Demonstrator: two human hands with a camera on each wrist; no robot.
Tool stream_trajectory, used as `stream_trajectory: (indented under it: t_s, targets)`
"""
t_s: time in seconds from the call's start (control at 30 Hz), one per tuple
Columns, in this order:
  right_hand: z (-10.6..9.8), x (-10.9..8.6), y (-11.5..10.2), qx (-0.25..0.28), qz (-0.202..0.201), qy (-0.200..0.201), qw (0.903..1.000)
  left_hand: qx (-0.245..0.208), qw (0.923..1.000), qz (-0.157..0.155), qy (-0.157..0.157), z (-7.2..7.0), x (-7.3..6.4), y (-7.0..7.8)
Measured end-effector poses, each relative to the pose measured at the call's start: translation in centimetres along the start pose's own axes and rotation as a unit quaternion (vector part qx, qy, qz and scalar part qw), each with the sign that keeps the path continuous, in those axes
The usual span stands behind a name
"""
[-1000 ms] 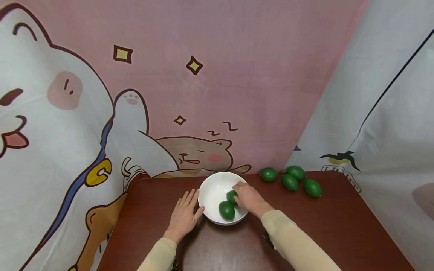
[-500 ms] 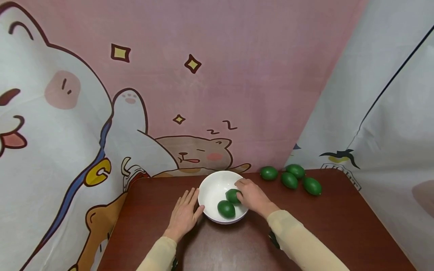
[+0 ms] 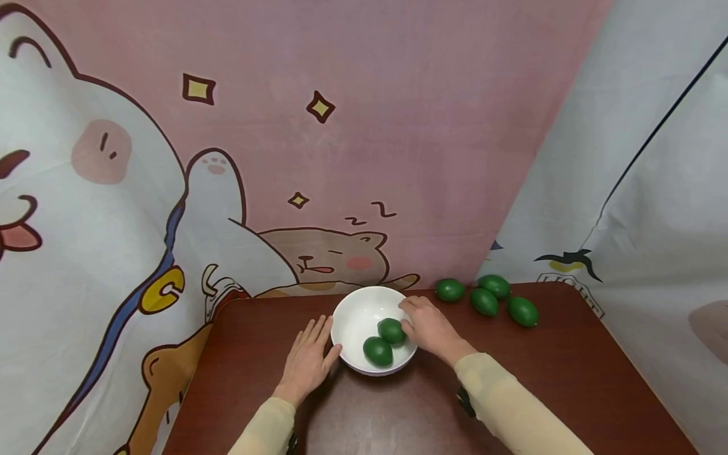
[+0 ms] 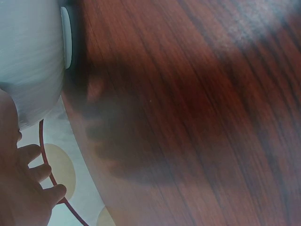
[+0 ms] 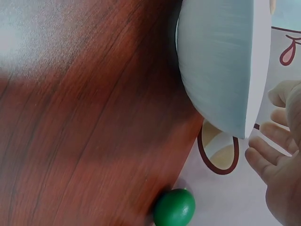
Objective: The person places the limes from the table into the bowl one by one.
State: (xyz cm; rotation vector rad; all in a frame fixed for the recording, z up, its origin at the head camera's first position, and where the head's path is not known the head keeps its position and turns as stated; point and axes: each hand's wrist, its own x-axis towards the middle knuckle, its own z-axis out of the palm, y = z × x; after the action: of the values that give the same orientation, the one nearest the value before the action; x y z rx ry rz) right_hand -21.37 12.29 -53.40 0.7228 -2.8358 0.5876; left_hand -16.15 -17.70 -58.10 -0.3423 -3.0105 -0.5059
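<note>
A white bowl [image 3: 354, 328] stands near the table's far edge, with two green limes lying in it, the front lime [image 3: 378, 352] and the rear lime [image 3: 392, 330]. My left hand [image 3: 307, 360] is at the bowl's left side, fingers straight, thumb and fingertips right at the rim. Over the right rim is my right hand [image 3: 431, 328], its thumb beside the rear lime. In the right wrist view, that hand's loosely bent fingers [image 5: 263, 157] hold nothing and show next to the bowl's rim.
Several more limes [image 3: 484, 303] lie in a group at the back right of the brown table [image 3: 546, 379]. Behind the table hangs a pink and white cartoon cloth [image 3: 432, 126].
My right hand has drawn back to the right from the rear lime, which shows more fully now in the bowl. The left hand stays at the bowl's side.
</note>
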Motion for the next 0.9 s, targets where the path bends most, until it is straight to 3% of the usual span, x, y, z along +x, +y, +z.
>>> stream_trajectory:
  t_s: [0.57, 0.9]
  targets:
    - [-0.3, -0.2, 1.9, -0.008, -0.008, 0.05, 0.9987, 0.001, 1.0, -0.005, -0.002, 0.1, 0.0, -0.1]
    - [-1.0, -0.3, 2.7, -0.027, 0.021, 0.039, 0.9987, 0.0, 1.0, -0.001, 0.002, 0.3, 0.0, -0.2]
